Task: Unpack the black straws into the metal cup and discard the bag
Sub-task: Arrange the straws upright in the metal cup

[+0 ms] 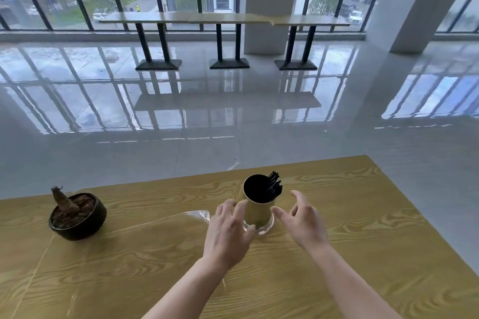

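A shiny metal cup [259,211] stands upright on the wooden table [363,228]. A bundle of black straws [274,185] leans against its far right rim, their tips sticking out. A clear plastic bag [166,230] lies flat on the table, stretching left from the cup's base. My left hand [228,233] hovers just left of the cup, fingers spread, above the bag's end. My right hand [303,220] is open just right of the cup, fingers apart. Neither hand holds anything.
A dark round pot [77,217] with a brown plant stub sits on the table's left side. The table's far edge runs just beyond the cup. Beyond it is glossy tiled floor, bar tables by the windows and white pillars.
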`<control>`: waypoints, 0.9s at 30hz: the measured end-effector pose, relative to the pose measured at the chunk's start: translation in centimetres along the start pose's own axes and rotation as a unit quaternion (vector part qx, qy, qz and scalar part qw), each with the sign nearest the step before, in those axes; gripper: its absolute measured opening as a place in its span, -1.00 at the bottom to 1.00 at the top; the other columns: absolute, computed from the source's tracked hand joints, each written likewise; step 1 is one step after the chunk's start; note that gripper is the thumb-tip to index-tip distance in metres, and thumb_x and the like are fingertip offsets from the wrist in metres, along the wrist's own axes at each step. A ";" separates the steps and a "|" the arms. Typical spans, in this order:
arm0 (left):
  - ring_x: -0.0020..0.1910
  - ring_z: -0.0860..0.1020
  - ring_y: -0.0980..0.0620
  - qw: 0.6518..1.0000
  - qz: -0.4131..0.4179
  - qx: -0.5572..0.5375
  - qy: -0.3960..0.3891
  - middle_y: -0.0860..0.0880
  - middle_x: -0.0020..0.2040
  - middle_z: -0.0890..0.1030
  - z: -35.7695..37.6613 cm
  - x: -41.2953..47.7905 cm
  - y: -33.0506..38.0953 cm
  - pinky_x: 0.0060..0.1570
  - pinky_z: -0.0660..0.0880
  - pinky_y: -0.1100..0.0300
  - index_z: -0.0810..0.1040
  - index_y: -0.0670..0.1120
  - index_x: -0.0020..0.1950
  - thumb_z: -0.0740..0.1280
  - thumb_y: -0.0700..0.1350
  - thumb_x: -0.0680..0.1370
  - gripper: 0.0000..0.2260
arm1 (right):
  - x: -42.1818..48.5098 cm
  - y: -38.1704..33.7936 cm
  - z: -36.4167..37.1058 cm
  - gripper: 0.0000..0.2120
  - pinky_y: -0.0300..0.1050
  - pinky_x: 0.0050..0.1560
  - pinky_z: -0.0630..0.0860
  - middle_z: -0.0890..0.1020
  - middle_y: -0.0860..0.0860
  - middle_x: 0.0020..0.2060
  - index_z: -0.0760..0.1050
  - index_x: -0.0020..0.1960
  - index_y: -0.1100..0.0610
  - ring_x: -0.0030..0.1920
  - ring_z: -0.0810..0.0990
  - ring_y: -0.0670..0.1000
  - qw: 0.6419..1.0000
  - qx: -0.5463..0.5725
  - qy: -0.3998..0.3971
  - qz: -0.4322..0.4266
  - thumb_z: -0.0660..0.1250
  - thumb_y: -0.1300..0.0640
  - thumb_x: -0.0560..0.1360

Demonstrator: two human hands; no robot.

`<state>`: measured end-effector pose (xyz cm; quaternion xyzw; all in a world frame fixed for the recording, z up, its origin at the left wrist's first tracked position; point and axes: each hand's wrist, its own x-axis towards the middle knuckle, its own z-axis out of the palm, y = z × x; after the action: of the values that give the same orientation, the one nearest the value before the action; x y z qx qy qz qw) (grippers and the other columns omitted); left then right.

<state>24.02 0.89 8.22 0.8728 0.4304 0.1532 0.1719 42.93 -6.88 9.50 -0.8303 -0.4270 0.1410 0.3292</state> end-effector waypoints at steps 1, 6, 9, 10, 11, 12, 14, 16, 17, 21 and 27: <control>0.36 0.38 -0.04 1.000 0.005 0.000 0.002 -0.01 0.39 0.41 0.0 0.9 0.6 0.29 0.39 0.08 0.30 0.05 0.50 0.29 0.14 0.53 -0.45 | 0.9 0.0 -0.2 -0.17 -0.15 -0.36 0.43 0.55 -0.07 -0.34 0.31 0.50 0.15 -0.30 0.57 -0.04 1.000 -0.009 -0.007 0.003 0.45 -0.28 0.41; 0.45 0.33 -0.05 0.998 -0.031 -0.048 -0.018 -0.04 0.48 0.33 0.4 4.8 1.8 0.37 0.36 0.08 0.24 -0.01 0.53 0.33 0.13 0.50 -0.36 | 4.3 -0.1 0.2 0.01 0.01 -0.10 0.61 0.69 0.09 0.05 0.24 0.53 0.10 0.05 0.67 0.13 0.998 -0.053 -0.040 0.019 0.39 -0.47 0.29; 0.53 0.24 0.00 0.988 -0.083 -0.124 -0.044 0.00 0.56 0.23 0.8 6.5 1.8 0.40 0.29 0.10 0.15 -0.01 0.57 0.36 0.21 0.44 -0.22 | 5.5 -0.2 0.8 0.05 -0.02 -0.08 0.57 0.69 0.13 0.15 0.24 0.52 0.10 0.12 0.67 0.18 0.995 -0.086 -0.051 0.010 0.35 -0.53 0.25; 0.56 0.19 0.01 0.983 -0.102 -0.145 -0.054 -0.01 0.59 0.18 1.0 7.0 1.8 0.43 0.25 0.11 0.11 -0.02 0.59 0.38 0.21 0.43 -0.17 | 5.9 -0.3 1.0 0.06 -0.01 -0.05 0.55 0.67 0.12 0.19 0.24 0.51 0.09 0.16 0.66 0.18 0.994 -0.096 -0.051 0.006 0.34 -0.55 0.25; 0.58 0.15 0.01 0.977 -0.119 -0.164 -0.061 -0.03 0.61 0.15 1.2 7.4 1.7 0.45 0.21 0.11 0.08 -0.04 0.60 0.40 0.20 0.43 -0.14 | 6.3 -0.3 1.3 0.05 0.01 -0.02 0.56 0.65 0.10 0.24 0.25 0.50 0.08 0.19 0.65 0.18 0.993 -0.110 -0.049 0.001 0.32 -0.57 0.25; 0.59 0.12 0.02 0.973 -0.133 -0.180 -0.064 -0.04 0.62 0.14 1.5 7.8 1.6 0.47 0.18 0.11 0.07 -0.07 0.61 0.43 0.18 0.43 -0.11 | 6.7 -0.3 1.5 0.04 0.03 0.02 0.56 0.62 0.07 0.28 0.25 0.50 0.07 0.21 0.64 0.17 0.991 -0.124 -0.047 -0.004 0.29 -0.59 0.25; 0.60 0.12 0.02 0.966 -0.147 -0.202 -0.063 -0.06 0.62 0.16 2.0 8.3 1.4 0.46 0.15 0.15 0.06 -0.09 0.61 0.46 0.14 0.42 -0.10 | 7.4 -0.3 2.0 0.03 0.05 0.06 0.56 0.54 0.05 0.36 0.21 0.53 0.06 0.24 0.61 0.16 0.990 -0.136 -0.039 -0.014 0.26 -0.58 0.29; 0.59 0.13 0.02 0.962 -0.153 -0.215 -0.064 -0.05 0.62 0.18 2.4 8.5 1.2 0.44 0.14 0.20 0.07 -0.09 0.62 0.47 0.11 0.42 -0.10 | 8.1 -0.3 2.5 -0.03 0.05 0.05 0.55 0.49 0.03 0.36 0.16 0.56 0.06 0.22 0.61 0.16 0.991 -0.130 -0.026 -0.029 0.28 -0.51 0.36; 0.59 0.14 0.03 0.961 -0.154 -0.220 -0.064 -0.04 0.61 0.19 2.6 8.6 1.2 0.43 0.14 0.20 0.08 -0.08 0.61 0.48 0.09 0.42 -0.11 | 8.5 -0.3 2.7 -0.07 0.04 0.02 0.56 0.48 0.02 0.34 0.16 0.56 0.06 0.19 0.62 0.16 0.991 -0.127 -0.019 -0.040 0.29 -0.47 0.40; 0.50 0.28 0.07 0.953 -0.153 -0.257 -0.052 0.07 0.47 0.39 2.9 8.6 1.3 0.35 0.23 0.26 0.25 0.00 0.55 0.51 0.07 0.37 -0.19 | 10.1 -0.5 3.6 -0.31 0.02 -0.10 0.61 0.53 -0.02 0.22 0.30 0.50 0.04 0.05 0.67 0.12 0.987 -0.124 -0.003 -0.105 0.30 -0.31 0.51; 0.21 0.28 0.37 0.953 -0.129 -0.272 -0.031 0.52 0.07 0.30 2.9 8.4 1.0 0.01 0.20 0.60 0.34 0.15 0.45 0.46 0.10 0.32 -0.29 | 11.7 -1.3 4.2 -0.78 -0.04 -0.18 0.58 0.62 -0.03 0.00 0.60 0.10 0.08 -0.13 0.66 0.09 0.985 -0.074 0.014 -0.156 0.38 -0.03 0.54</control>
<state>30.85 6.59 7.08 0.7344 0.4753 0.2140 0.4347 46.87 4.85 7.79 -0.7774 -0.5557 0.0442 0.2913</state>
